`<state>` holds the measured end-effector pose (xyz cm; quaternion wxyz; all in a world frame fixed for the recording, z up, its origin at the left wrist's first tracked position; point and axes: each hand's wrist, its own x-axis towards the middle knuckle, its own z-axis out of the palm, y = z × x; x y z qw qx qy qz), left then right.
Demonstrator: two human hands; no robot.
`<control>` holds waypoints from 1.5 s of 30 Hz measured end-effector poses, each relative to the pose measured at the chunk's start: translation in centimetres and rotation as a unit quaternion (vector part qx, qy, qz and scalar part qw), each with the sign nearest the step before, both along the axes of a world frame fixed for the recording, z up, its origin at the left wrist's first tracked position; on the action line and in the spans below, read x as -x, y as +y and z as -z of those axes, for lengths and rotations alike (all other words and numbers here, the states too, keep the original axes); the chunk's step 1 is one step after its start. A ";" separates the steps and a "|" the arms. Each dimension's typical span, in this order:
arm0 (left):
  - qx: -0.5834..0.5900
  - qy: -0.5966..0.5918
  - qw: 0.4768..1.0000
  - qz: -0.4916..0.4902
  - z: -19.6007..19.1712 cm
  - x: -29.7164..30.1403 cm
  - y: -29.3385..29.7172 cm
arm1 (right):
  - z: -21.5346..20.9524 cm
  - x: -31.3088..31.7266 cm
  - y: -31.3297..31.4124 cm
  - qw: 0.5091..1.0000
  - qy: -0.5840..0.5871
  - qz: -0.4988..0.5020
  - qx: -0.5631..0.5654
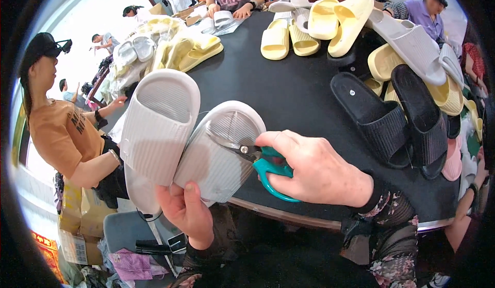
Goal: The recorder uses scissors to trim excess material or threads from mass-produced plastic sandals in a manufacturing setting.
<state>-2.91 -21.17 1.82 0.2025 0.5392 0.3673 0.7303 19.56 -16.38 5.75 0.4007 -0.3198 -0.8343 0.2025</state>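
Slippers in hand: two pale grey slippers (219, 167), smooth rounded rims, fine parallel ribs across the broad straps; they sit upright in front of you, above the near edge of the counter (294, 97), overlapping side by side.
Left grip: your left grip (185, 213) is clamped on the lower ends of the pair, where the two meet.
Right grip: your right grip (319, 167) is closed around the scissors (264, 168).
Scissors: looped teal handles, dark metal blades pointing left across the right-hand slipper near its opening; whether they touch it, you cannot tell.
Counter: matt dark top with a curved-looking front edge.
Clear bags: thin, crinkled plastic (116, 74) at the far left, with grey and yellow slippers heaped in and around it.
Cardboard box: a brown carton (77, 249), low on the left; its contents are hidden from you.
Right side: ribbed black slippers (382, 137) lie just beyond your right grip, backed by yellow slippers (350, 25) and a pink slipper (452, 159).
Grey seat: a phone (177, 242) and a purple checked cloth (133, 265) rest on it, below your left grip.
People: a co-worker in tan (67, 138) stands to your left.
In the way: your right fingers cover part of the scissor handles.
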 end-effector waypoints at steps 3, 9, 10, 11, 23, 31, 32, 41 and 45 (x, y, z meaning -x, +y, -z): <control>0.016 0.000 1.000 0.000 0.0 -0.1 -0.1 | 0.1 0.0 0.2 1.000 0.004 0.010 -0.010; 0.023 0.012 1.000 -0.011 -0.1 -0.5 -0.1 | 0.5 0.0 0.2 1.000 -0.011 0.012 0.001; 0.019 0.006 1.000 -0.022 -0.1 -0.7 0.0 | 0.5 -0.1 0.1 1.000 -0.011 0.015 0.000; 0.018 0.006 1.000 -0.020 -0.1 -0.7 -0.1 | 0.4 -0.2 0.1 1.000 -0.003 0.021 -0.013; 0.024 0.088 0.993 -0.076 0.6 -0.5 -0.9 | -0.5 -0.5 -0.3 0.976 -0.108 0.120 -0.149; 0.036 0.132 0.987 -0.089 2.1 0.3 -0.8 | -0.5 -0.6 -0.8 0.950 -0.165 0.167 -0.206; 0.038 0.134 0.986 -0.088 2.0 0.2 -0.8 | -0.5 -0.6 -0.7 0.939 -0.182 0.175 -0.232; -0.023 0.176 0.978 -0.109 2.1 0.0 -0.4 | -0.8 -1.0 -1.2 0.907 -0.237 0.211 -0.277; -0.038 0.156 0.983 -0.090 2.1 0.1 -0.5 | -0.3 -0.9 -0.7 0.907 -0.221 0.201 -0.296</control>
